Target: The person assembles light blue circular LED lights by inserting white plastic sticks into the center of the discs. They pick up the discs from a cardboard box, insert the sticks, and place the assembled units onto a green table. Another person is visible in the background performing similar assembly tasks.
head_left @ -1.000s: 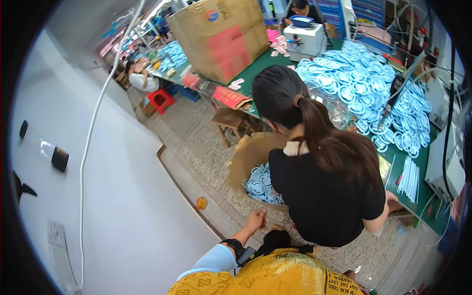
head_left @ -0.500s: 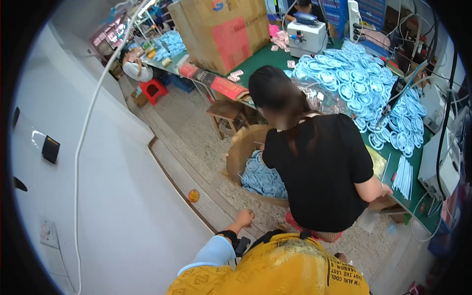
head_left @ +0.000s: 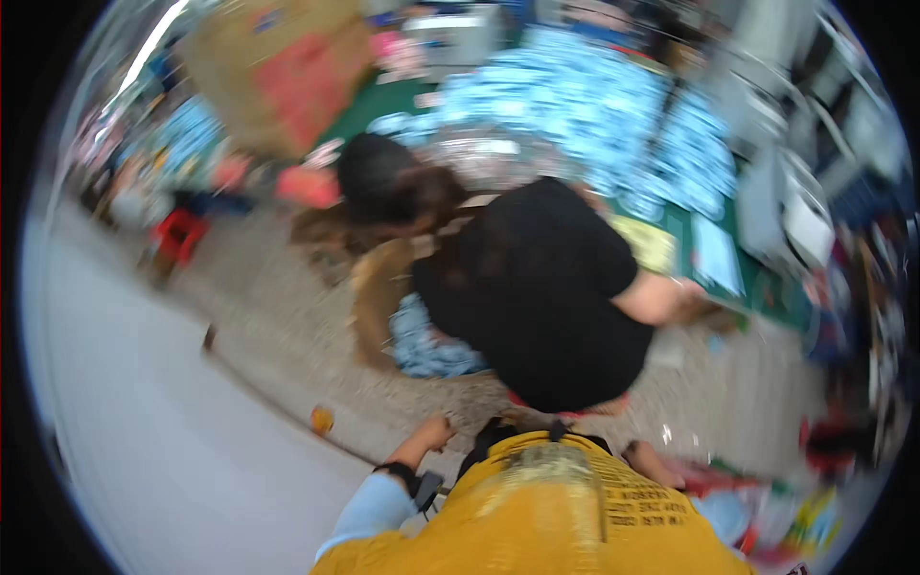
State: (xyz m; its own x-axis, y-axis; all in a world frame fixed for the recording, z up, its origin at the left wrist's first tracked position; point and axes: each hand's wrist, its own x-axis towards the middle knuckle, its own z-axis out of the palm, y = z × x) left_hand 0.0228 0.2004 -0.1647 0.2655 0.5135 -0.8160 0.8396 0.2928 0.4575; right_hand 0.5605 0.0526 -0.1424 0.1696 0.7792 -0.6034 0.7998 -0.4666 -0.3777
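My left hand hangs low beside my yellow shirt, fingers curled in, with nothing visible in it. A dark band circles that wrist, and the forearm wears a light blue sleeve. My right hand is at my other side, partly covered by the shirt and blurred, so its fingers are unclear. Neither hand touches the work things. Just ahead, a person in a black top sits bent over an open cardboard box filled with light blue pieces.
Beyond the person, a green table carries a large heap of light blue ring-shaped pieces. Grey machines stand at its right. A big carton sits on the table's left part. A white wall runs along my left; a red stool stands farther off.
The view has swung right and blurred, so the table and the seated person appear farther left. My right hand and colourful things at the lower right have come into view. My left hand remains low.
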